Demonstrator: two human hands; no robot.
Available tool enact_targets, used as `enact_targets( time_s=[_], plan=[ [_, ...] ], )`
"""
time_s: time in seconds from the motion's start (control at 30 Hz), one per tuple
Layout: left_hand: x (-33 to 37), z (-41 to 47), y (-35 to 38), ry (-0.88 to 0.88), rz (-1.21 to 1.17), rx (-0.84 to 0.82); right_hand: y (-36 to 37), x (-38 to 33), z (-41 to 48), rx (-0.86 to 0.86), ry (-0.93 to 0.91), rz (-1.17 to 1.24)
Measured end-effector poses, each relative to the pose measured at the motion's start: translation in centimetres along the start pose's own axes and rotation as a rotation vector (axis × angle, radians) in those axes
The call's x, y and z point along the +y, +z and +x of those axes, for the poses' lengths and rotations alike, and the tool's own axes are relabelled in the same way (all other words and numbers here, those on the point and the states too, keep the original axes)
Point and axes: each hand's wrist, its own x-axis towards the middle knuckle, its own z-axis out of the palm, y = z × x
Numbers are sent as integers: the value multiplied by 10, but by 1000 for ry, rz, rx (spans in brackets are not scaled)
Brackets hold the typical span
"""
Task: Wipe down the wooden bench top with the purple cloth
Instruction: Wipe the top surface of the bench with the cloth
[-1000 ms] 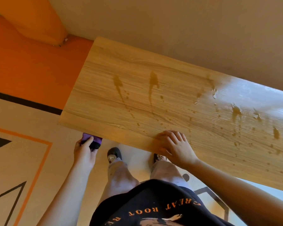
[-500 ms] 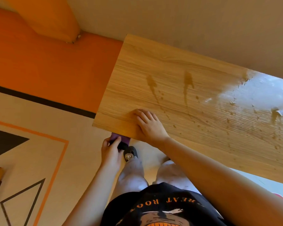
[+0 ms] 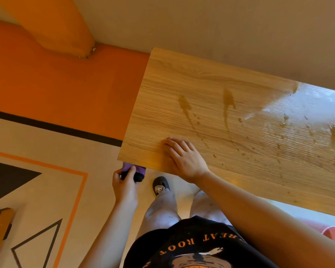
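My left hand (image 3: 125,185) grips the purple cloth (image 3: 132,170) just below the bench top (image 3: 211,89) corner. My right hand (image 3: 186,158) lies flat – fingers relaxed – beside brown stains (image 3: 228,101)

The head camera looks steeply down, close over the bench top (image 3: 211,80) and floor (image 3: 52,146)

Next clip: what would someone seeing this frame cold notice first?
The brown drips and splatters stand out first, spread across the wooden bench top from its middle to the glare-lit right end. Next, the right hand lies flat on the top near its front edge. The left hand grips the purple cloth just below the bench's near left corner, off the surface.
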Motion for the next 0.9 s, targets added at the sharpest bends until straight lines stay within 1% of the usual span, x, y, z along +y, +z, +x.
enact_targets(
  time_s=[0.1,0.2,0.27,0.3,0.37,0.43,0.53,0.6,0.67,0.8,0.9],
  plan=[
    [24,17,-11,63,-38,94,1,0,0,18,-7,6],
    [53,30,-18,210,46,111,-1,0,0,66,-7,25],
    [73,34,-20,336,129,52,-3,-1,-1,85,-4,42],
    [82,35,-21,389,223,2,-5,-1,0,84,-8,45],
    [96,36,-23,439,483,-118,-6,0,0,85,-14,34],
    [102,38,-28,431,691,-214,-5,0,0,78,-15,29],
    [101,40,-26,328,836,-328,-2,2,0,91,-24,46],
    [100,41,-23,281,848,-351,-1,2,-1,102,-32,49],
    [102,45,-17,285,816,-332,1,2,0,112,-36,53],
    [105,53,3,314,751,-335,4,1,0,116,-33,68],
    [119,71,40,399,767,-348,5,0,0,117,-24,87]
  ],
)
